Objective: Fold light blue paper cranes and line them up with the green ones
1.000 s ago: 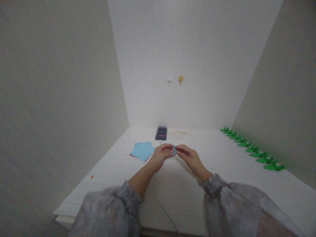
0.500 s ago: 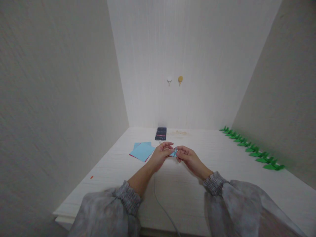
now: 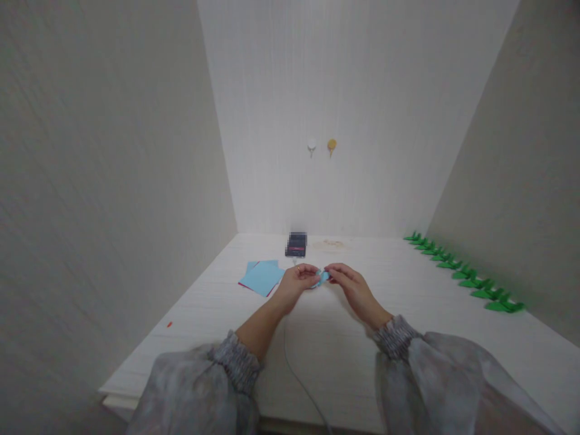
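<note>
Between my hands, over the middle of the white table, is a small piece of folded light-blue paper (image 3: pixel 322 278). My left hand (image 3: pixel 296 287) pinches its left side, thumb in front and fingers behind. The fingertips of my right hand (image 3: pixel 351 287) close on its right edge. My fingers cover part of the paper, so its exact folded shape cannot be made out. Left of my left hand lie flat sheets of light-blue paper (image 3: pixel 261 278), with a red edge showing under the top one.
A phone (image 3: pixel 296 246) rests at the back, with a pale cable (image 3: pixel 301 380) running to the front edge. Several green folded-paper pieces (image 3: pixel 466 275) line the right wall. A small orange scrap (image 3: pixel 169 324) lies at left. Two hooks, white (image 3: pixel 312 145) and yellow (image 3: pixel 332 145), hang on the back wall.
My right hand has shifted its fingers slightly up on the blue paper, and more of the paper shows between the hands. My left hand stays nearly in place.
</note>
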A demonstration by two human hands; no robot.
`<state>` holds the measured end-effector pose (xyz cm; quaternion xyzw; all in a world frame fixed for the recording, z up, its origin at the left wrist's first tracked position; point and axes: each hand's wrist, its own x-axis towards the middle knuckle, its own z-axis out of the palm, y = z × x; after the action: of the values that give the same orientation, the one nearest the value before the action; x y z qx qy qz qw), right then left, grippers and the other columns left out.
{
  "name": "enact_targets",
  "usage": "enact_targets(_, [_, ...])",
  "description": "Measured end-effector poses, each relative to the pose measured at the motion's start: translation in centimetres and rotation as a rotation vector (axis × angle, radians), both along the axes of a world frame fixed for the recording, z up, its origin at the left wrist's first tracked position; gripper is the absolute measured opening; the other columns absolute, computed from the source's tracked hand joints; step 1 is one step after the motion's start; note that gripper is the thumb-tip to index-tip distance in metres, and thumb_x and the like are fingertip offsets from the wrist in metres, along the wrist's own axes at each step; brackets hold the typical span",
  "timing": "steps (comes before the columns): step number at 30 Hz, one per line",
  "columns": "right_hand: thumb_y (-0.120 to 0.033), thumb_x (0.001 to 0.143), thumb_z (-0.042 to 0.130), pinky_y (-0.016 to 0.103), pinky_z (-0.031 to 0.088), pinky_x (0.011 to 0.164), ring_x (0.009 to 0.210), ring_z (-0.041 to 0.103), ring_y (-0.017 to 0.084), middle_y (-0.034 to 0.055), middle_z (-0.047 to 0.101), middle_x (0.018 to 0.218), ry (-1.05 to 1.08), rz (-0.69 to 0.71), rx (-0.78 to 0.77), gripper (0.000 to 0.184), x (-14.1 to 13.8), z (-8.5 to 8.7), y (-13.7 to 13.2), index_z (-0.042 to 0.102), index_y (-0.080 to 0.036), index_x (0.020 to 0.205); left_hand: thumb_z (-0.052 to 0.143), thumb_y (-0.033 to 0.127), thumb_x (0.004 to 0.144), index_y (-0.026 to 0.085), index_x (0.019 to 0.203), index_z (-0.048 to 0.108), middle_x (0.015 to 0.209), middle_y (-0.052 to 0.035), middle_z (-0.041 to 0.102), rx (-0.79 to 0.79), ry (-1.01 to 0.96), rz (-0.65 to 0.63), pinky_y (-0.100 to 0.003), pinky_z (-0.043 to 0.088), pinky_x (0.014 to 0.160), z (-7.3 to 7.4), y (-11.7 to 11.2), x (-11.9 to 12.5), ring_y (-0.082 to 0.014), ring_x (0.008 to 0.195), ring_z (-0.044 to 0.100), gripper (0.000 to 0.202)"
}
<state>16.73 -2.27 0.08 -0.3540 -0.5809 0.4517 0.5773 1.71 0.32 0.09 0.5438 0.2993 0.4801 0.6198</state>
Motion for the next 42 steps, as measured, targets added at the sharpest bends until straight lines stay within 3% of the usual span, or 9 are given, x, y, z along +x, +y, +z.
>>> enact_targets(3, [-0.026,0.071,0.054,0.027,0.038,0.074,0.081,0.050,0.013,0.0021,0.056,0.086,-0.163,-0.061,0.110,0.015,0.3,0.4,0.0,0.059,-0.020,0.084,0.069,0.028,0.050,0.011,0.077,0.057,0.063,-0.0003,0.054,-0.023,0.035,0.034,-0.021,0.037,0.055,-0.1,0.2,0.0,-0.0069,0.054,0.048,0.034])
enact_targets(8, [-0.026,0.071,0.054,0.028,0.039,0.073,0.084,0.049,0.015,0.0032,0.053,0.088,-0.341,-0.149,0.291,0.013,0.6,0.3,0.4,0.061,-0.022,0.082,0.069,0.032,0.050,0.012,0.079,0.057,0.061,0.0015,0.050,-0.014,0.068,-0.016,-0.020,0.034,0.048,0.2,-0.1,0.0,-0.0050,0.048,0.044,0.037])
enact_targets(19, [-0.023,0.071,0.054,0.028,0.042,0.068,0.073,0.050,0.014,0.0019,0.053,0.076,-0.512,-0.176,0.413,0.009,1.1,0.8,0.2,0.058,-0.020,0.077,0.065,0.035,0.054,0.011,0.073,0.058,0.061,-0.0007,0.055,-0.085,0.139,-0.170,-0.024,0.039,0.057,0.1,-0.4,-0.1,-0.0082,0.053,0.048,0.031])
enact_targets(25, [-0.020,0.071,0.053,0.030,0.043,0.071,0.077,0.052,0.015,0.0030,0.054,0.078,-0.573,-0.205,0.534,0.011,1.3,0.9,0.2,0.059,-0.021,0.080,0.067,0.034,0.051,0.011,0.064,0.055,0.057,0.0008,0.054,-0.116,0.128,-0.146,-0.024,0.039,0.056,0.1,-0.3,-0.1,-0.0080,0.051,0.049,0.029])
enact_targets(36, [-0.021,0.075,0.049,0.030,0.045,0.068,0.076,0.053,0.015,0.0048,0.056,0.078,-0.657,-0.250,0.579,0.016,1.2,0.9,0.0,0.058,-0.020,0.088,0.066,0.037,0.051,0.012,0.067,0.054,0.057,0.0006,0.054,-0.082,0.177,-0.119,-0.023,0.040,0.055,0.5,-0.6,0.1,-0.0078,0.050,0.049,0.032])
enact_targets(42, [-0.021,0.077,0.047,0.034,0.042,0.070,0.076,0.051,0.017,0.0056,0.057,0.077,-0.794,-0.298,0.696,0.015,1.4,0.9,-0.1,0.059,-0.020,0.085,0.066,0.034,0.052,0.012,0.066,0.054,0.056,0.0008,0.054,-0.074,0.177,-0.122,-0.022,0.040,0.054,0.4,-0.5,0.1,-0.0069,0.049,0.048,0.029])
